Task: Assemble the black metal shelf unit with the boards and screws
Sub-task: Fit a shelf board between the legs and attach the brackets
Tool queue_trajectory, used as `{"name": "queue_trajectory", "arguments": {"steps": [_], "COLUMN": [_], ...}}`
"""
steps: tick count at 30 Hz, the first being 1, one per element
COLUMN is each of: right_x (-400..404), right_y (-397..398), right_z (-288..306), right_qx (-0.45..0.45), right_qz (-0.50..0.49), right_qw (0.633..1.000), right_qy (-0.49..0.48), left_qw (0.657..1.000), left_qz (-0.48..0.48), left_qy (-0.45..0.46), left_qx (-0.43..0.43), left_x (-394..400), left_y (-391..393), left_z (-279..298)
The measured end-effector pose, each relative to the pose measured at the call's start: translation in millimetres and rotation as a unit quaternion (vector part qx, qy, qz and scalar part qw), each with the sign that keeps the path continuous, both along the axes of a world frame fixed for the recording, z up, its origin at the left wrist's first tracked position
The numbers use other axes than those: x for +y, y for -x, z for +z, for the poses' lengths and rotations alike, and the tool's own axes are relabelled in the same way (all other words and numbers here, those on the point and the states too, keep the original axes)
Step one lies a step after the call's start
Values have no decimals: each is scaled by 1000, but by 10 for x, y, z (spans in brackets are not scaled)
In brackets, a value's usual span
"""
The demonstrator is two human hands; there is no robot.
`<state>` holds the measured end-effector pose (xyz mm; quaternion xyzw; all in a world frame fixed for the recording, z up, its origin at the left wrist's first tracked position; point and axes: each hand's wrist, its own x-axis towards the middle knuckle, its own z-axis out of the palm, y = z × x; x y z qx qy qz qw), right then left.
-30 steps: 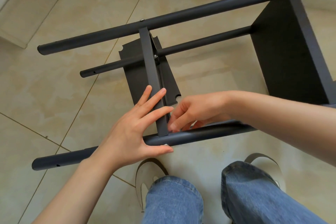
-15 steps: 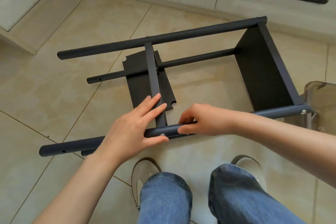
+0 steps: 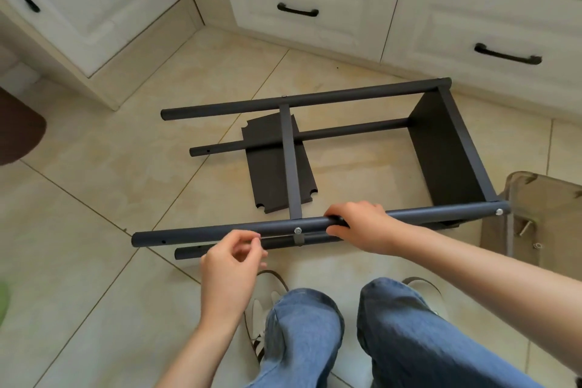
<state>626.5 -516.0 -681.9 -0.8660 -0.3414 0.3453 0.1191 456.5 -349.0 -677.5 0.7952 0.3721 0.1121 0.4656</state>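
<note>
The black shelf frame (image 3: 447, 148) lies on its side on the tiled floor (image 3: 94, 198), in front of white cabinets (image 3: 315, 6). Its near pole (image 3: 220, 230) runs just under both hands, and a second, lower pole (image 3: 277, 244) lies right behind it. One board (image 3: 441, 148) stands fixed at the frame's right end, beyond the right hand's knuckles. A loose-looking board (image 3: 271, 173) lies flat on the floor past the fingers of both hands, under a cross bar (image 3: 291, 161) that meets the near pole between the two hands. The right hand (image 3: 362, 227) grips the near pole, fingers curled over its top. The left hand (image 3: 233, 261) hovers just in front of the pole with thumb and forefinger pinched together; whether they hold something small I cannot tell. A screw head (image 3: 297, 230) sits on the pole between the hands, another screw (image 3: 499, 212) at its right end.
</note>
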Motion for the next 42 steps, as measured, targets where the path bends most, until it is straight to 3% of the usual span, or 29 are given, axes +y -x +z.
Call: {"name": "queue_trajectory", "arguments": {"steps": [3,7,10,13,19,31,42], "right_x": [-11,-48,-71,-60,-48,-17,-66], "right_y": [76,111,90,79,21,-83,-183], "right_z": [-16,13,31,37,38,319,873], "right_qx": [-45,-55,-44,-31,-24,-40,-55], "right_qz": [-3,-9,-11,-16,-22,-13,-35], "right_qw": [999,997,998,999,999,999,991], "right_qy": [23,46,42,38,31,-8,-115], "left_qw": [969,881,819,792,787,833,886], "left_qz": [73,173,233,259,263,212,112], "left_qy": [226,441,520,546,546,491,401], "left_qx": [76,-14,-68,-84,-114,-144,-205], "left_x": [-9,-4,-51,-125,-180,-81,-37], "left_y": [-9,-143,-321,-480,-572,-698,-913], "left_z": [-93,-207,-235,-234,-221,50,864]}}
